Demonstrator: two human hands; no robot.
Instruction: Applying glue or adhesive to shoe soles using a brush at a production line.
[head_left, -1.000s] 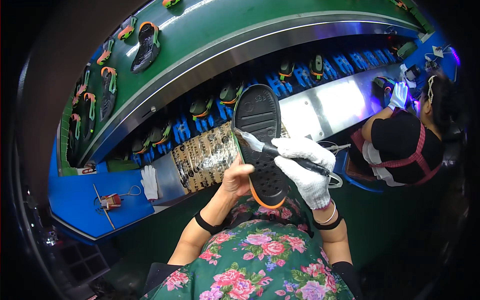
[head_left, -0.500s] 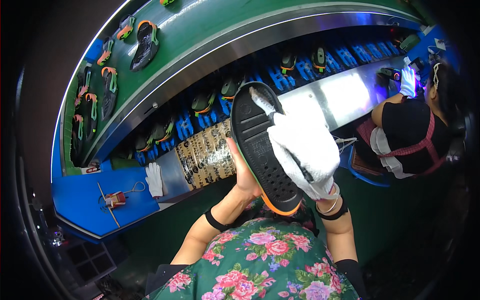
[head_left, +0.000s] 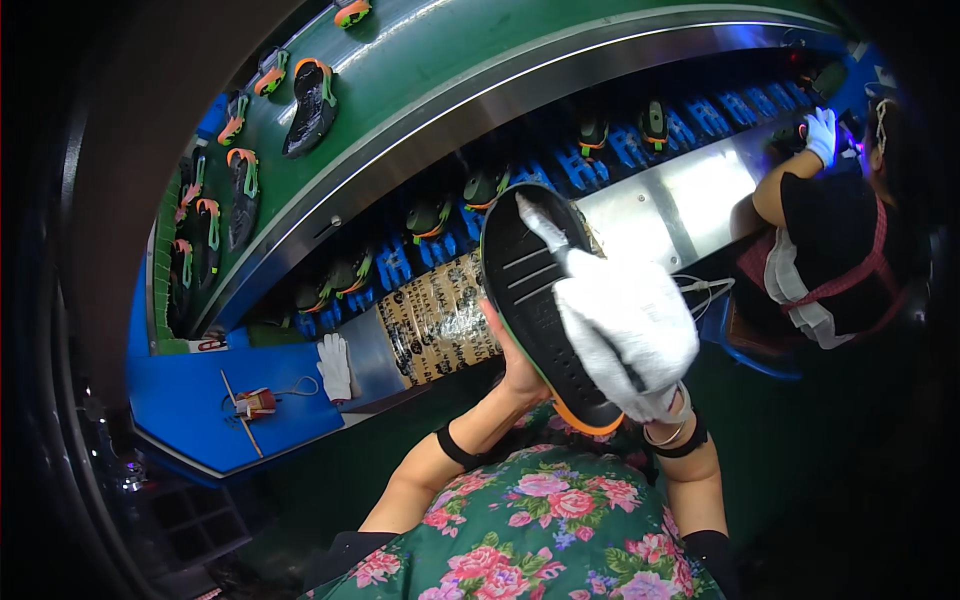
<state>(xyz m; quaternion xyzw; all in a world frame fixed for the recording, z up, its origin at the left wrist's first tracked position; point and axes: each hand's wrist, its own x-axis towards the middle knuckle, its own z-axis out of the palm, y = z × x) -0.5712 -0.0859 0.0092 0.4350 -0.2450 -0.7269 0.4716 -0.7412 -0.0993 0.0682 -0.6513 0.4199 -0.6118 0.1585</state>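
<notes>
My bare left hand [head_left: 516,362] is closed around the left edge of a black shoe sole [head_left: 530,312], holding it tilted with its inner side up. The sole has an orange heel rim, ridges across its forefoot and small holes toward the heel. My right hand [head_left: 632,325], in a white knitted glove, is closed on a slim brush [head_left: 543,222]. Its pale tip reaches into the sole's toe end; part of its dark handle shows below my fingers. The glove hides the right side of the sole.
A green conveyor [head_left: 420,75] carries several black-and-orange soles. Below it, blue racks [head_left: 395,265] hold dark shoes. A taped metal ledge [head_left: 440,325] lies in front. A blue side table [head_left: 190,400] bears a small red box [head_left: 255,403]; a white glove [head_left: 335,368] lies beside it. A co-worker [head_left: 830,240] sits at right.
The whole scene has shifted slightly right and down in view. My hands still hold the sole and brush, and the brush tip stays at the toe end. The co-worker's gloved hand has moved.
</notes>
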